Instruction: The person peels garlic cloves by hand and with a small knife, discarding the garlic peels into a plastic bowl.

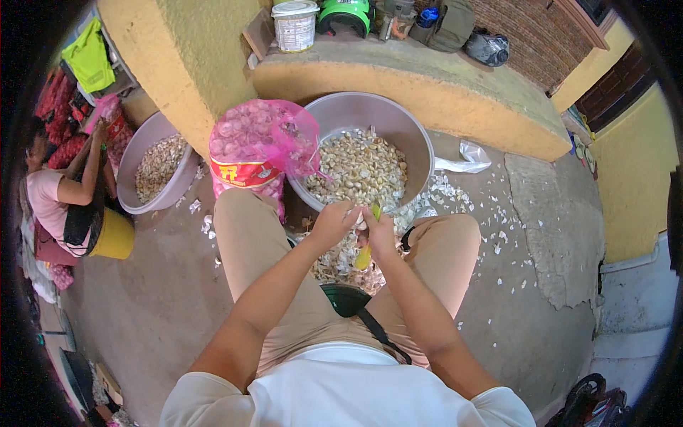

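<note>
Between my knees, my left hand [336, 222] is closed, its fingers pinched round something small and pale that looks like garlic. Close beside it, my right hand [377, 231] is wrapped round a knife with a yellow-green handle [363, 257]; a green part [376, 210] shows above the fingers. Just beyond both hands stands a large grey basin [420, 135] holding many garlic cloves [363, 167]. A pink mesh sack of garlic bulbs [245, 132] leans at the basin's left side. Loose peels [334, 263] lie below my hands.
At the left, a person in a pink shirt [62, 192] sits by a second basin [131, 171] and a yellow bucket [114, 235]. A concrete ledge [427, 85] behind bears a white bucket [294, 28] and a green helmet [345, 16]. Peels dot the floor [512, 263] at right.
</note>
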`<state>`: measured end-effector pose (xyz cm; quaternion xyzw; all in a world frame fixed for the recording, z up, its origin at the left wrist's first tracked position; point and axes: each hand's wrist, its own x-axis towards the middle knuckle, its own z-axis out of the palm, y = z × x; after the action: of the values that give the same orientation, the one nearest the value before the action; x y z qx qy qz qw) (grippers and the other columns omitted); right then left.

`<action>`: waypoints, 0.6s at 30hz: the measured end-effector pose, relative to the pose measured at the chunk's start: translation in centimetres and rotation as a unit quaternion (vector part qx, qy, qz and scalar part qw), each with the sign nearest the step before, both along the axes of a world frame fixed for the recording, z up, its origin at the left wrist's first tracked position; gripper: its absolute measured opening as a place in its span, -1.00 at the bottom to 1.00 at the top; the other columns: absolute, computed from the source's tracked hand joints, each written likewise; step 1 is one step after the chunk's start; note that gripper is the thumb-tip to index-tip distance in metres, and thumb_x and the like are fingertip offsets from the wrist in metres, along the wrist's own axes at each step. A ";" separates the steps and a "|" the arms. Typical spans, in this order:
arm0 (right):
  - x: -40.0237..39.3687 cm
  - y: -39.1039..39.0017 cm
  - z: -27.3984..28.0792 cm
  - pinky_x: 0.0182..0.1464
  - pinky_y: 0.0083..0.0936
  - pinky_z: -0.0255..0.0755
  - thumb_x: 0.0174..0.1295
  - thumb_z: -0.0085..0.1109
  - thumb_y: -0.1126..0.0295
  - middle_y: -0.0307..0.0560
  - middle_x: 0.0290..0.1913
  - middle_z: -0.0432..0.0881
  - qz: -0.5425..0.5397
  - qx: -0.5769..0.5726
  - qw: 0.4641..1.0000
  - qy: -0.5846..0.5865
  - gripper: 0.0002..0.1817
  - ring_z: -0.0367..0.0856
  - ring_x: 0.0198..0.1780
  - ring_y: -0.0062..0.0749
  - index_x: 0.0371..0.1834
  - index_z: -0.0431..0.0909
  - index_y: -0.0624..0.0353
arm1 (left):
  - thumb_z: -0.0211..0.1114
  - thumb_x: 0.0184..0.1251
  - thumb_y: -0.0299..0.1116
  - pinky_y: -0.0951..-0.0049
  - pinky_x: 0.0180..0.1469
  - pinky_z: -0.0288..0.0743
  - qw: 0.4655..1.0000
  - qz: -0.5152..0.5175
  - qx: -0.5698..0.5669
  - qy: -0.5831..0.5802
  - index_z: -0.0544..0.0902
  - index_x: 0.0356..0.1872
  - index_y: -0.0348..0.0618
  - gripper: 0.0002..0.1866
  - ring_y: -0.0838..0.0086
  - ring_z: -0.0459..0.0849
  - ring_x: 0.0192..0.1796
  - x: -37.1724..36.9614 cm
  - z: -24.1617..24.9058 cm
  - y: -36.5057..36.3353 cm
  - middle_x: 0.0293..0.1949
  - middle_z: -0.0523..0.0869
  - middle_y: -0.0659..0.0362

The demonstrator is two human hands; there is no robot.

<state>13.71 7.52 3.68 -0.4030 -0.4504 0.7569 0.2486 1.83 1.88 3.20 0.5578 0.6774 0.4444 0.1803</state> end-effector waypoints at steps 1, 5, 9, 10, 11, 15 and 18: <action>0.0 -0.1 0.0 -0.79 -0.61 0.23 0.19 -0.01 0.21 -0.10 -0.71 0.40 -0.004 -0.009 1.000 0.006 -0.75 0.27 -0.84 -0.55 -0.47 0.37 0.18 | -0.03 0.21 -0.17 0.23 -0.40 0.30 1.000 -0.005 0.013 -0.014 0.46 -0.55 -0.35 -0.62 0.03 0.46 -0.46 0.0 0.0 0.0 -0.58 0.48 -0.10; 0.1 -0.5 -0.2 -0.75 -0.57 0.27 0.18 0.00 0.21 -0.14 -0.72 0.37 -0.008 -0.043 0.999 0.025 -0.75 0.24 -0.83 -0.55 -0.46 0.35 0.17 | -0.07 0.25 -0.16 0.30 -0.40 0.31 0.997 -0.015 0.027 -0.075 0.47 -0.55 -0.35 -0.60 0.20 0.45 -0.52 0.2 -0.1 -0.2 -0.61 0.47 -0.03; 0.2 0.0 0.4 -0.73 -0.57 0.28 0.16 0.02 0.21 -0.19 -0.72 0.34 0.021 -0.030 0.999 0.025 -0.75 0.23 -0.80 -0.57 -0.47 0.34 0.17 | -0.07 0.25 -0.16 0.27 -0.40 0.29 0.987 0.019 -0.013 -0.157 0.45 -0.52 -0.36 -0.60 0.23 0.47 -0.52 0.0 -1.5 -0.1 -0.65 0.42 -0.04; 0.2 0.2 0.6 -0.73 -0.57 0.27 0.16 0.03 0.20 -0.20 -0.72 0.33 0.034 -0.029 0.999 0.010 -0.74 0.23 -0.80 -0.58 -0.46 0.35 0.17 | -0.07 0.26 -0.15 0.30 -0.43 0.30 0.985 0.018 -0.027 -0.172 0.46 -0.52 -0.35 -0.60 0.28 0.47 -0.54 -0.1 -1.7 -0.1 -0.66 0.43 -0.02; 0.3 0.4 0.9 -0.73 -0.58 0.26 0.16 0.04 0.20 -0.21 -0.72 0.32 0.047 -0.027 0.999 -0.006 -0.74 0.23 -0.79 -0.59 -0.46 0.35 0.18 | -0.08 0.27 -0.15 0.32 -0.47 0.30 0.981 0.017 -0.040 -0.187 0.47 -0.51 -0.33 -0.60 0.33 0.47 -0.56 -0.2 -1.9 -0.1 -0.67 0.44 0.01; 0.8 1.7 1.4 -0.73 -0.64 0.20 0.15 0.06 0.20 -0.22 -0.72 0.32 0.113 -0.062 0.990 -0.047 -0.73 0.21 -0.78 -0.62 -0.44 0.36 0.20 | -0.10 0.26 -0.01 0.57 -0.69 0.18 0.911 0.026 -0.165 -0.376 0.51 -0.58 -0.18 -0.54 0.63 0.29 -0.75 0.0 0.0 -0.3 -0.72 0.44 0.26; 1.4 2.3 2.5 -0.74 -0.67 0.16 0.13 0.09 0.22 -0.25 -0.72 0.32 0.188 -0.066 0.979 -0.043 -0.72 0.19 -0.78 -0.67 -0.35 0.39 0.25 | -0.12 0.24 0.05 0.55 -0.74 0.13 0.849 -0.007 -0.187 -0.495 0.50 -0.56 -0.10 -0.55 0.61 0.19 -0.82 -0.4 -0.7 0.3 -0.78 0.36 0.30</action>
<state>15.12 9.81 6.16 -0.3586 -0.4775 0.8002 0.0557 1.40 2.22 2.51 0.2248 0.5645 0.5255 0.5956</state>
